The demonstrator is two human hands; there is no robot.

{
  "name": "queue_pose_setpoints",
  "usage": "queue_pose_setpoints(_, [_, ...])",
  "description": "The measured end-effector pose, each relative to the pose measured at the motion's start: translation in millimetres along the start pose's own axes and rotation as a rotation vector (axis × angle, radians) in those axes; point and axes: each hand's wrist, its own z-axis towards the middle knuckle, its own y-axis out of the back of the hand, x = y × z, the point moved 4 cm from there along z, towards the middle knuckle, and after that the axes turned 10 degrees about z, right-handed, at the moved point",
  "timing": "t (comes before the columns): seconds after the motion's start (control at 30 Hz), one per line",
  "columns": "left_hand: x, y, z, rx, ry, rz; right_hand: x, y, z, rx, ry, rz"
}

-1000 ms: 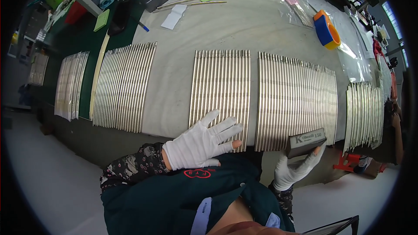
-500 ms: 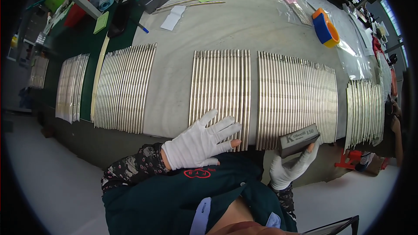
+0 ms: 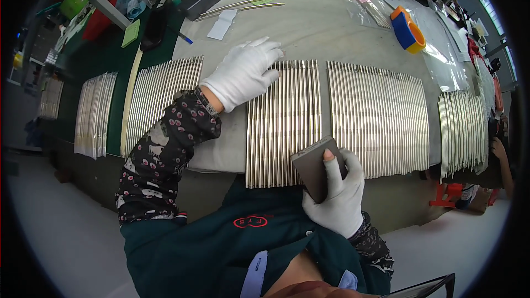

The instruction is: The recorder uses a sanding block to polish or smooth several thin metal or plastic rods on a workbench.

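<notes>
Left hand: white-gloved, palm down, loosely spread and fairly wide, at the far left corner of the middle rods; hidden underneath, so cannot tell whether gripping.
Right hand: white-gloved, closed around the grey block, with bare thumb tip against it.
Grey block: tilted, over the near right part of the middle rods; cannot tell if touching.
Middle rods: lined up side by side on the tabletop, just left of the right rods.
</notes>
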Motion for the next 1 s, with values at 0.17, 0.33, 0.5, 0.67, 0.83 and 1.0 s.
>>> queue_pose_setpoints(0.17, [20, -42, 33, 0.005, 0.050, -0.053, 9, -10, -1, 0.064, -0.041, -0.073])
queue_pose_setpoints(0.33, [22, -52, 37, -0.051, 0.032, -0.022, 11, -16, -2, 0.014, -0.016, -0.097])
queue_pose_setpoints(0.5, [24, -53, 37, -0.075, 0.011, -0.060, 13, -16, -4, -0.029, -0.006, -0.109])
queue_pose_setpoints(0.67, [23, -53, 42, -0.078, 0.049, -0.102, 15, -12, -7, -0.075, 0.016, -0.118])
queue_pose_setpoints(0.83, [18, -36, 49, -0.181, 0.074, -0.096, 12, -7, -9, -0.100, 0.008, -0.068])
queue_pose_setpoints(1.0, [-4, -14, 44, -0.121, 0.270, -0.641, 11, 10, -15, -0.141, 0.028, -0.066])
